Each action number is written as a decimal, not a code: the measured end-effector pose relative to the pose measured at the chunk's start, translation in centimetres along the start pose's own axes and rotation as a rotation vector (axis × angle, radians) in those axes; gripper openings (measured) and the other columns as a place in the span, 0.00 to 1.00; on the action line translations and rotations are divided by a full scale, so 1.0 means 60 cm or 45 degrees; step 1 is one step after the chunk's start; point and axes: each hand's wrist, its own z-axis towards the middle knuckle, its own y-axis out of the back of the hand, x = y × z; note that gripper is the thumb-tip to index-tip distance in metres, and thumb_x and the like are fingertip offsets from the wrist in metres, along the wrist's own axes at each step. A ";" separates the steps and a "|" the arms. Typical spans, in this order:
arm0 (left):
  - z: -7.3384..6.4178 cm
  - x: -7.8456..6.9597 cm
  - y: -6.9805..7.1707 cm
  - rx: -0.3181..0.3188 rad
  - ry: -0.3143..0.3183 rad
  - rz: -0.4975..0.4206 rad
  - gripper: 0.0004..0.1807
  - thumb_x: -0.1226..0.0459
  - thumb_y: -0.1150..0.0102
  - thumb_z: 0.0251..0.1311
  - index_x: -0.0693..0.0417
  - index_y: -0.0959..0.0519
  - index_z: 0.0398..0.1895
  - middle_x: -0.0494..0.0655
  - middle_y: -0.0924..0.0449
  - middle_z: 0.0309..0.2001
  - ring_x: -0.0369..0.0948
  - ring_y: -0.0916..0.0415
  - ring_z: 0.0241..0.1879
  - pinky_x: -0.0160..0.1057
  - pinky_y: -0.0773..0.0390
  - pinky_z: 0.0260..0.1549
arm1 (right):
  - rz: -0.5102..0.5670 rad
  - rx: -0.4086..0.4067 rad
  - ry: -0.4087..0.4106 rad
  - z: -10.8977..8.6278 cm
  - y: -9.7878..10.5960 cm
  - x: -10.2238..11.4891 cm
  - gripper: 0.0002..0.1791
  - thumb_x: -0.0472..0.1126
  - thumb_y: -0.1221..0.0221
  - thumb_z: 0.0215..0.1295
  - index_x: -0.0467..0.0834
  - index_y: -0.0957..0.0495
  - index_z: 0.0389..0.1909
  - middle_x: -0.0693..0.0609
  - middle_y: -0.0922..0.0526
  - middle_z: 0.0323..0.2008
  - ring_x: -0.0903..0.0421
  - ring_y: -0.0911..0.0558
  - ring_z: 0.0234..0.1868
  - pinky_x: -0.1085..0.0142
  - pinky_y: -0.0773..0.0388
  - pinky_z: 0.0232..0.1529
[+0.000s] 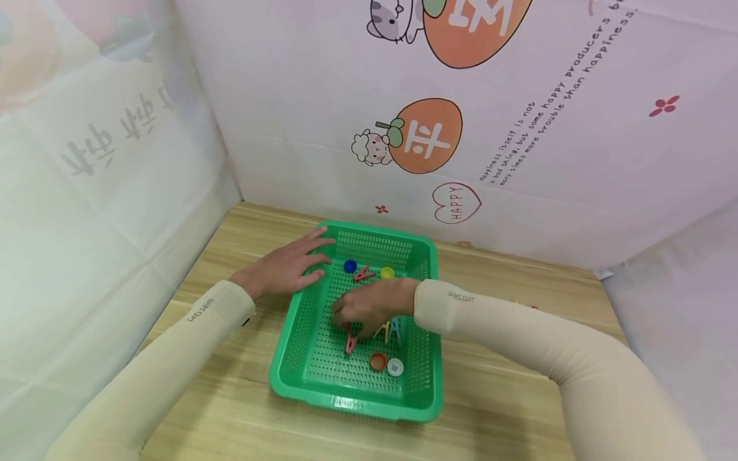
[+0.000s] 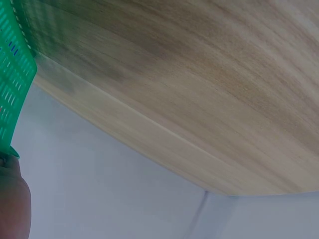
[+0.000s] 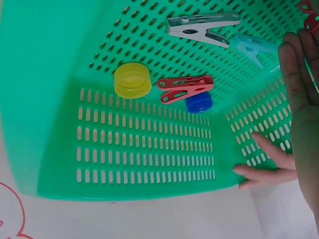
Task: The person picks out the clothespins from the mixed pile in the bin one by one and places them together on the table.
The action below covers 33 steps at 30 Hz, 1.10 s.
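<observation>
A green perforated basket (image 1: pixel 323 398) stands on the wooden table. My left hand (image 1: pixel 291 264) rests at its left rim with the fingers spread. Inside the basket my right hand (image 1: pixel 369 306) pinches a red clothespin (image 1: pixel 350 344), whose end sticks out below the fingers; in the right wrist view it shows partly at the upper right edge. Near the back wall lie a blue cap (image 3: pixel 199 102), a second red clothespin (image 3: pixel 187 88) and a yellow cap (image 3: pixel 132 80). Beside the right hand are yellow (image 1: pixel 384 332) and light blue clothespins (image 1: pixel 395 329).
A brown cap (image 1: pixel 378 362) and a white cap (image 1: pixel 394 367) lie toward the basket's front. A grey clothespin (image 3: pixel 202 29) shows in the right wrist view. Small red bits (image 1: pixel 534 307) peek out behind the right sleeve. Printed cloth (image 1: pixel 323 128) walls in the table.
</observation>
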 end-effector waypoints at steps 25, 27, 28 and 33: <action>0.001 -0.005 0.003 0.023 0.027 0.006 0.22 0.54 0.46 0.82 0.57 0.17 0.68 0.57 0.40 0.85 0.58 0.61 0.90 0.63 0.46 0.85 | 0.215 -0.301 -0.135 -0.117 -0.007 -0.032 0.12 0.48 0.30 0.75 0.46 0.13 0.52 0.54 0.14 0.51 0.55 0.11 0.51 0.64 0.12 0.52; 0.000 -0.005 0.003 0.022 0.027 -0.002 0.22 0.54 0.46 0.82 0.57 0.17 0.68 0.57 0.40 0.85 0.58 0.61 0.90 0.63 0.46 0.85 | 0.227 -0.349 -0.133 -0.126 -0.009 -0.034 0.12 0.47 0.30 0.74 0.45 0.12 0.50 0.53 0.13 0.49 0.55 0.11 0.50 0.63 0.11 0.52; 0.001 -0.005 0.002 0.020 0.025 0.001 0.22 0.54 0.46 0.82 0.56 0.17 0.67 0.57 0.40 0.85 0.58 0.61 0.90 0.63 0.46 0.85 | 0.232 -0.371 -0.136 -0.132 -0.011 -0.035 0.11 0.47 0.30 0.73 0.45 0.12 0.49 0.53 0.13 0.48 0.55 0.10 0.49 0.63 0.11 0.51; 0.002 -0.004 0.001 0.010 0.016 0.015 0.22 0.54 0.47 0.82 0.56 0.18 0.67 0.58 0.40 0.85 0.59 0.60 0.89 0.63 0.46 0.85 | 0.265 -0.469 -0.178 -0.159 -0.017 -0.038 0.10 0.47 0.28 0.72 0.46 0.12 0.46 0.54 0.13 0.47 0.56 0.10 0.47 0.64 0.11 0.49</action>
